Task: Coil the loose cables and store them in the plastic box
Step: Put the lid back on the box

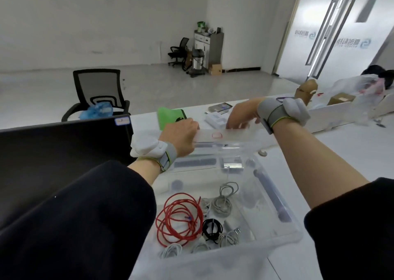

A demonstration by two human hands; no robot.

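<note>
A clear plastic box (283, 235) stands on the white table in front of me. Inside lie a coiled red cable (179, 215), a small black coil (212, 228) and several grey and white coils (223, 203). Both hands hold the box's clear lid (226, 135) above the far end of the box. My left hand (181, 138) grips the lid's left end, fingers curled over it. My right hand (243, 115) grips the right end from the far side; its fingertips are blurred behind the plastic.
A black monitor (64, 151) stands at the left. Beyond the lid lie a green object (168, 116), a white tray (215, 120) and a phone (220, 107). A white carton (332, 113) and a plastic bag (358, 88) sit far right. An office chair (98, 92) stands behind.
</note>
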